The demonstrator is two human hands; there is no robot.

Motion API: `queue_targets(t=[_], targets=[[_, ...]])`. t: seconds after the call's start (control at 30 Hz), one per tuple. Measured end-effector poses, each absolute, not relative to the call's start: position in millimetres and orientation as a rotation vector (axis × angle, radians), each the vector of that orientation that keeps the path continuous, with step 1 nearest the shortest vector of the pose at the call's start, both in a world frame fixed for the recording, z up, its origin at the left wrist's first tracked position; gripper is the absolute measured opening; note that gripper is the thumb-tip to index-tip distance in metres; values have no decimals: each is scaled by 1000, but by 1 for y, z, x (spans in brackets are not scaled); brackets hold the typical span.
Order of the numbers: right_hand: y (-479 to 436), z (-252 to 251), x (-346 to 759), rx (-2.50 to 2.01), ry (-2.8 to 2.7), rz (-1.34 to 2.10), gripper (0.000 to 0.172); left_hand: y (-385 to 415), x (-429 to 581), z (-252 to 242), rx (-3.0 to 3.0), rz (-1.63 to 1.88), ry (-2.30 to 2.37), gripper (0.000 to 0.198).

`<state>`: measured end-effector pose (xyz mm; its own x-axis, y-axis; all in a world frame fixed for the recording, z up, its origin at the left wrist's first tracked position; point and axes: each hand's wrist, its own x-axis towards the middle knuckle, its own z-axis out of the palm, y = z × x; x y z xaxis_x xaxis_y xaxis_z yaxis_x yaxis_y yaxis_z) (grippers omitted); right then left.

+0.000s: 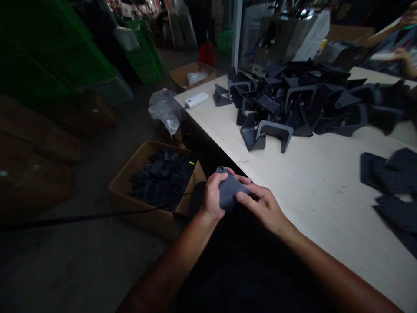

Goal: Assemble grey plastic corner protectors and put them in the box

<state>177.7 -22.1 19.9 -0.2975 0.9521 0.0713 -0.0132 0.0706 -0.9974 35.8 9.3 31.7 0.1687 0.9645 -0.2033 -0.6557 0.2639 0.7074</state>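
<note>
Between both hands is a dark grey plastic part [230, 191] with a small round hole at its upper corner. My left hand [213, 195] is closed round its left side, the thumb lying near the hole. On the right side, my right hand [260, 202] grips the same part, thumb on the face and fingers behind. The hands are just off the table's near edge. Left of them stands a cardboard box [122, 176] holding many similar dark pieces [159, 174]. The underside of the held part is hidden.
On the white table [302, 174] lies a big heap of dark plastic parts [280, 95], with flat dark pieces [394, 178] at right. A white object [196, 100] rests near the corner. A cable [81, 217] crosses at left. Another person's arm [397, 56] shows top right.
</note>
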Motion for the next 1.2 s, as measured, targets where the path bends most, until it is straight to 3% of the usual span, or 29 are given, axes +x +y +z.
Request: queue_targets(t=[0.3,0.63,0.83,1.0,1.2], targets=[[-15,20,211,-1029,-1800,1399,37,19,26,25,58,1126,694,10],[-16,10,205,-1028,-1413,1793,41,19,27,11,-57,1096,773,10],[-22,6,193,-1063,-1517,1605,43,10,33,8,226,1214,807,17],[-28,-5,167,-1052,-1441,1347,62,1,40,10,541,1404,997,21],[-21,1,173,-1081,-1501,1405,55,9,29,11,395,1353,908,21]])
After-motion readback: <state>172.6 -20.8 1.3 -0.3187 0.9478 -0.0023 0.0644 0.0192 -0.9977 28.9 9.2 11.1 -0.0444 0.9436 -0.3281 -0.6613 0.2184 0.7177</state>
